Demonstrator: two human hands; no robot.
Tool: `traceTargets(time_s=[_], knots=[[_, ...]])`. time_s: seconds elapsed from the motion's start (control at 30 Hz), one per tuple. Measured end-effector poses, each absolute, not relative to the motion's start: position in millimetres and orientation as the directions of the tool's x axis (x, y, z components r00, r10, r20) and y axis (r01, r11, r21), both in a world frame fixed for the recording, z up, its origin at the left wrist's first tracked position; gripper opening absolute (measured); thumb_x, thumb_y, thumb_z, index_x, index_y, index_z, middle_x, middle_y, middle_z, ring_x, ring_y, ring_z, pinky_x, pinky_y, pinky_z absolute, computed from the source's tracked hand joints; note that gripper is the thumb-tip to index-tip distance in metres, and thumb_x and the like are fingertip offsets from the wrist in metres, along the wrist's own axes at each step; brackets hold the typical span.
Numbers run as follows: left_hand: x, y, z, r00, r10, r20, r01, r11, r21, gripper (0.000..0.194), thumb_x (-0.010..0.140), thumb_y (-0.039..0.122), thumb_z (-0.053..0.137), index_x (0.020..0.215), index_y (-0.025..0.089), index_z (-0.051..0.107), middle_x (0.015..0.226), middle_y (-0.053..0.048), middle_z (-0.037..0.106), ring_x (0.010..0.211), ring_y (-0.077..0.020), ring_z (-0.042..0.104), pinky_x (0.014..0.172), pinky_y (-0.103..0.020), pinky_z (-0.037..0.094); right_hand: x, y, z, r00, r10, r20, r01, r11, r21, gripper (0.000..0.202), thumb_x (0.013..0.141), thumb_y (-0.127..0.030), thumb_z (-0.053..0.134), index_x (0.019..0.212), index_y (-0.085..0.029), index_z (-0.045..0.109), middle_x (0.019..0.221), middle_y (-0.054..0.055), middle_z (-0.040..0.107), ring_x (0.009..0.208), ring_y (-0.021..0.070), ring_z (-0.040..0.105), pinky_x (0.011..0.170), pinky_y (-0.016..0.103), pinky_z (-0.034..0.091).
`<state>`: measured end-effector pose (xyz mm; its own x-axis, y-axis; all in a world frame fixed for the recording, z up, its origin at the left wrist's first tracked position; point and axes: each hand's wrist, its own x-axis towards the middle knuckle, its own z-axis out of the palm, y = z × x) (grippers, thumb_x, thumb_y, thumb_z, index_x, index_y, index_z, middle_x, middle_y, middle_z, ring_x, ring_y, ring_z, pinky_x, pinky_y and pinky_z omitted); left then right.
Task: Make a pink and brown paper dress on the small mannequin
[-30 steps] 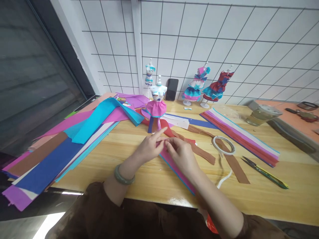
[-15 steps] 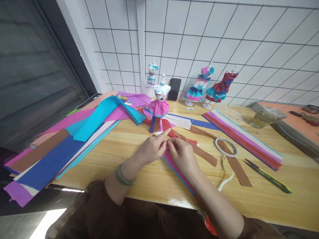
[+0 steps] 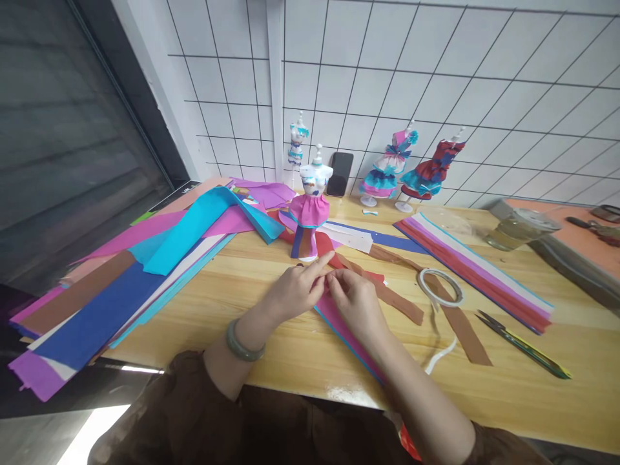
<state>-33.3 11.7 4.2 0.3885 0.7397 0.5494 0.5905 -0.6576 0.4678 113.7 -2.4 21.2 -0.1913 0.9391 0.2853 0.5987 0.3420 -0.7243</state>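
Observation:
A pink crepe paper strip (image 3: pixel 346 334) with a blue edge slants across the table's front, its lower part passing under my right forearm. At its upper end my right hand (image 3: pixel 358 302) pinches the paper between thumb and fingertips. My left hand (image 3: pixel 295 289) meets it there, closed on the same end, its index finger stretched out; the exact fold is hidden by the fingers. Just beyond stands a small white dress form (image 3: pixel 314 177) in a pink ruffled skirt (image 3: pixel 309 210) over a striped lower part. Red paper (image 3: pixel 322 243) lies beside its base.
On the left is a heap of coloured strips (image 3: pixel 104 316). To the right lie brown strips (image 3: pixel 467 336), a tape roll (image 3: pixel 442 287), thread snips (image 3: pixel 523 344) and layered strips (image 3: pixel 477 271). A phone (image 3: pixel 340 174) and dressed forms (image 3: pixel 385 171) stand along the wall, a cup (image 3: pixel 520 229) at right.
My hands stay nearly in place, fingertips still together on the pink strip. The view has shifted very slightly; nothing on the table has visibly moved.

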Motion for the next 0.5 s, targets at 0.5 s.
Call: traceTargets(time_s=[0.5], knots=[[-33.0,11.3,4.8,0.382,0.756,0.531,0.579,-0.644,0.5,0.053,0.081,0.013,0.043,0.133,0.021,0.035,0.093,-0.004,0.068,0.082,-0.0163,0.064,0.077,-0.029,0.051,114.7,-1.1,18.8,-0.21,0.934,0.287,0.576,0.356,-0.736,0.022,0.086,-0.024,0.041,0.076,-0.017,0.059,0.069,0.004,0.063,0.062,0.0156,0.056,0.058,0.025,0.04]])
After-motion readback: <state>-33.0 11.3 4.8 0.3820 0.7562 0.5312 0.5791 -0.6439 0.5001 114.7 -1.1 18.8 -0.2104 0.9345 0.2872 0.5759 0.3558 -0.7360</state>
